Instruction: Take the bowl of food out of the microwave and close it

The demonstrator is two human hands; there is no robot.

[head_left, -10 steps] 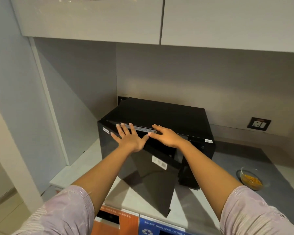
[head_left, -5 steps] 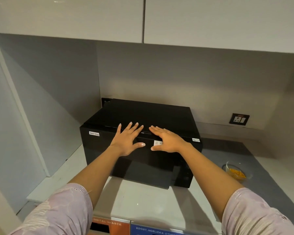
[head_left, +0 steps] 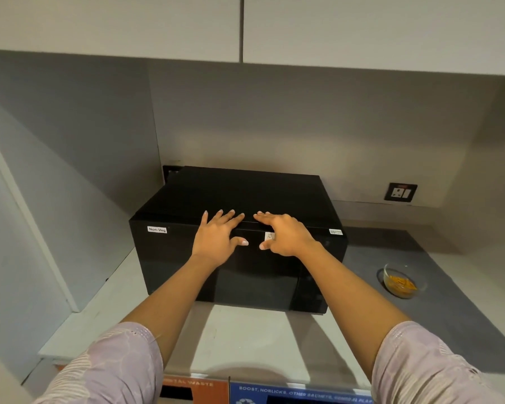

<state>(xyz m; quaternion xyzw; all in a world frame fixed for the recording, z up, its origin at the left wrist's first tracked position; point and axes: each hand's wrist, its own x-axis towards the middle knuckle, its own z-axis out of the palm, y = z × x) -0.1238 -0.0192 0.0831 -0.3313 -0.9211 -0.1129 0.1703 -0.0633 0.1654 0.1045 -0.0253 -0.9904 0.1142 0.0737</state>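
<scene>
While the black microwave point(head_left: 239, 237) stands on the pale counter point(head_left: 245, 339) with its door flush against the body, a "Non-Veg" label point(head_left: 157, 229) marks the upper left corner of the door. The left hand point(head_left: 219, 239) and the right hand point(head_left: 283, 236) lie flat on the top front edge of the door, side by side, fingers spread and grasping nothing. To the right, the glass bowl of food point(head_left: 401, 282) rests on the grey counter section point(head_left: 464, 301), well apart from the microwave, below 1 wall socket point(head_left: 400, 192).
</scene>
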